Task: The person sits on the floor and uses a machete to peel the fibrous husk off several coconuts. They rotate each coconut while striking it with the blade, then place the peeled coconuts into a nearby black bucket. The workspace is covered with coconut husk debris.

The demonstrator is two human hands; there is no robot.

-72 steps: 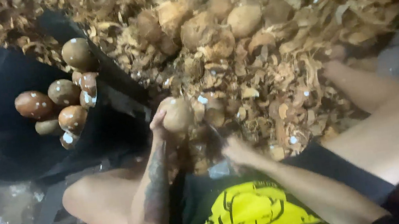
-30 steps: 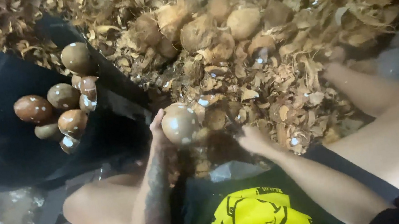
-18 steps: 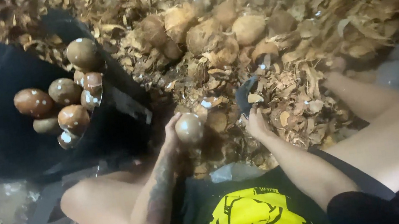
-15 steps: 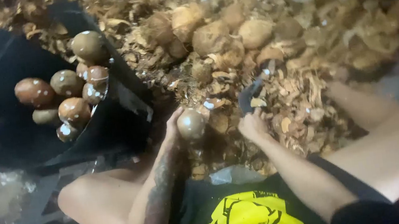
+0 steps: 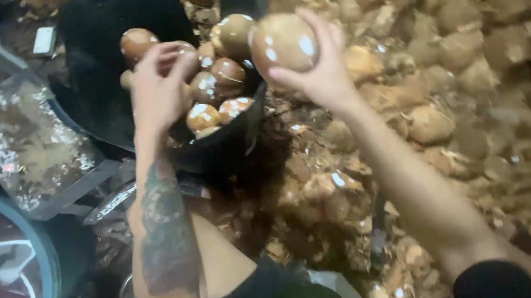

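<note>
A black bin (image 5: pixel 100 89) holds several peeled, shiny brown coconuts (image 5: pixel 216 87). My left hand (image 5: pixel 159 91), on a tattooed forearm, lies over these nuts with its fingers spread, touching the top ones; whether one sits under the palm is hidden. My right hand (image 5: pixel 320 70) is raised just right of the bin's rim and grips a large round brown coconut (image 5: pixel 282 41) from below.
A heap of husk scraps and rough unpeeled coconuts (image 5: pixel 474 73) fills the right side. A clear plastic bag (image 5: pixel 26 146) lies left of the bin. A teal tub (image 5: pixel 42 267) with crumpled material stands at the lower left. My knees are at the bottom.
Both hands have risen from the husk pile to the black bin. The left hand no longer shows the small nut it held; the right hand now holds a large coconut.
</note>
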